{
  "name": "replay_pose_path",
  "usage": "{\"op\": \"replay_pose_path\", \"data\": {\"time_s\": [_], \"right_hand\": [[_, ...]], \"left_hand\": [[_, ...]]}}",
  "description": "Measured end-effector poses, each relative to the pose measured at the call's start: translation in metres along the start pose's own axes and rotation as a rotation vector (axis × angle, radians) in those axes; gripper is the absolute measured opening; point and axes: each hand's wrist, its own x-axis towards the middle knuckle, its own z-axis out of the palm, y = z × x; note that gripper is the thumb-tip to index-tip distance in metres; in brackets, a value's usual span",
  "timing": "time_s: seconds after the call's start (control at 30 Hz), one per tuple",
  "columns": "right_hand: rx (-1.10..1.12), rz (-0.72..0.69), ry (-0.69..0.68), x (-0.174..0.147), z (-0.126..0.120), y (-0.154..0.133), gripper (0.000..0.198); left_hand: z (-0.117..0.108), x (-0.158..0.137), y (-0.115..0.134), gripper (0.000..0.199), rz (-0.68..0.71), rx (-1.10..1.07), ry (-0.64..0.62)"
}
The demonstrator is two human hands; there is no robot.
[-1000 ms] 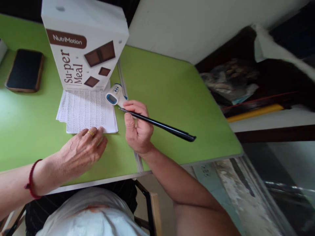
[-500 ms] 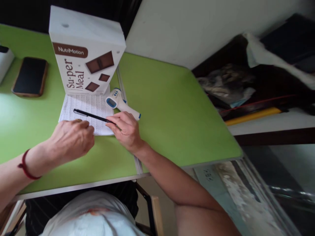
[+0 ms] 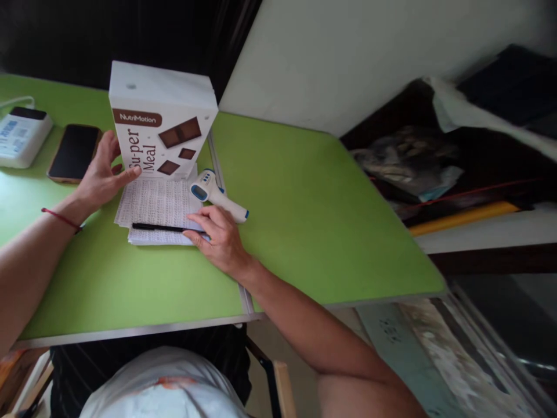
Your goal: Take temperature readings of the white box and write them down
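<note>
My left hand (image 3: 102, 173) is at the lower left edge of a white NutriMotion box (image 3: 152, 142) that stands upright. Its thumb lies across the front face, while the other fingers curl around the side, their tips partly hidden. In my right hand (image 3: 217, 239), thumb and fingers pinch one end of a black pen (image 3: 159, 227), which lies level over the front of some printed sheets (image 3: 156, 203). These sheets lie in front of the box. A white and blue infrared thermometer (image 3: 217, 194) rests just beyond my right hand, near the sheets' right side.
A dark phone (image 3: 75, 152) lies left of the box, near my left hand. Farther left sits a white device (image 3: 24, 136) with a cable. The green table (image 3: 313, 215) meets a pale wall; a cluttered shelf (image 3: 409, 162) stands at the right.
My left hand has moved from the sheets, up and left, to the box's edge, its fist loosened. The pen has swung level and closer to me in my right hand. The view has shifted slightly.
</note>
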Motion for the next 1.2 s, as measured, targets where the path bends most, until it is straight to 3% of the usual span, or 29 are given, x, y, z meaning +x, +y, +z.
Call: {"op": "replay_pose_path", "data": {"time_s": [0.1, 0.17, 0.27, 0.4, 0.5, 0.57, 0.73, 0.9, 0.97, 1.07, 1.2], "right_hand": [[-0.121, 0.105, 0.118, 0.006, -0.007, 0.012, 0.03], [-0.224, 0.2, 0.095, 0.009, -0.012, 0.022, 0.04], [-0.316, 0.265, -0.077, 0.011, -0.017, 0.035, 0.044], [-0.26, 0.265, -0.229, 0.022, -0.021, 0.05, 0.026], [-0.133, 0.398, -0.378, 0.046, -0.032, 0.06, 0.014], [-0.054, 0.495, -0.437, 0.062, -0.043, 0.063, 0.017], [0.13, 0.557, -0.116, 0.074, -0.052, 0.051, 0.025], [0.737, 0.533, 0.075, 0.052, -0.019, 0.026, 0.025], [0.834, 0.51, 0.176, 0.042, -0.005, 0.014, 0.028], [0.932, 0.538, 0.238, 0.029, 0.006, -0.003, 0.03], [1.108, 0.574, 0.087, 0.018, 0.003, -0.022, 0.026]], "left_hand": [[0.009, 0.006, -0.008, 0.077, 0.008, -0.335, 0.069], [0.011, 0.008, -0.012, 0.074, -0.013, -0.448, 0.089], [0.01, 0.009, -0.018, 0.068, -0.082, -0.546, 0.094], [0.001, 0.018, -0.027, 0.073, -0.246, -0.537, 0.022], [-0.005, 0.024, -0.032, 0.08, -0.266, -0.536, 0.033], [-0.006, 0.024, -0.031, 0.084, -0.245, -0.508, 0.072], [-0.004, 0.02, -0.022, 0.08, -0.182, -0.338, 0.102], [-0.002, 0.02, -0.02, 0.073, -0.144, -0.137, 0.123], [-0.002, 0.02, -0.019, 0.071, -0.155, -0.126, 0.154], [-0.002, 0.017, -0.012, 0.062, -0.214, -0.201, 0.216], [0.0, 0.009, 0.003, 0.057, -0.271, -0.366, 0.228]]}}
